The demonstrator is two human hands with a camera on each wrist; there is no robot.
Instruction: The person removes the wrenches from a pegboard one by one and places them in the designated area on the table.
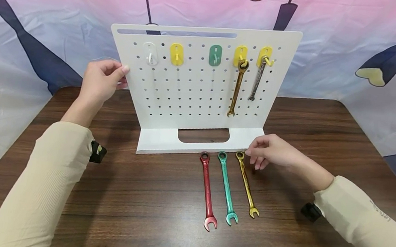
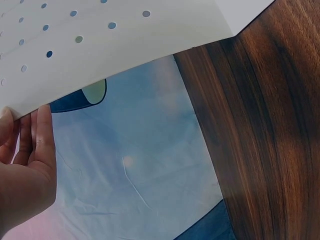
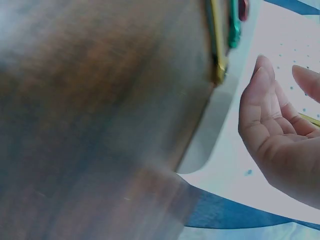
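Note:
A white pegboard (image 1: 192, 74) stands upright on the table. At its left edge my left hand (image 1: 101, 82) pinches the board between thumb and fingers, as the left wrist view also shows. My right hand (image 1: 273, 151) is beside the ring end of a yellow-gold combination wrench (image 1: 247, 184), fingers loosely bent; the right wrist view shows its thumb apart from the fingers and nothing held. Left of that wrench lie a green wrench (image 1: 226, 183) and a red wrench (image 1: 206, 189). A bronze-gold wrench (image 1: 237, 89) and a dark grey wrench (image 1: 257, 81) hang from yellow hooks on the board.
Bare hooks on the board are white (image 1: 150, 54), yellow (image 1: 177, 54) and green (image 1: 215, 55). Its base (image 1: 159, 137) rests on the brown wooden table (image 1: 136, 214), with a cutout in front. A patterned cloth (image 1: 339, 46) hangs behind.

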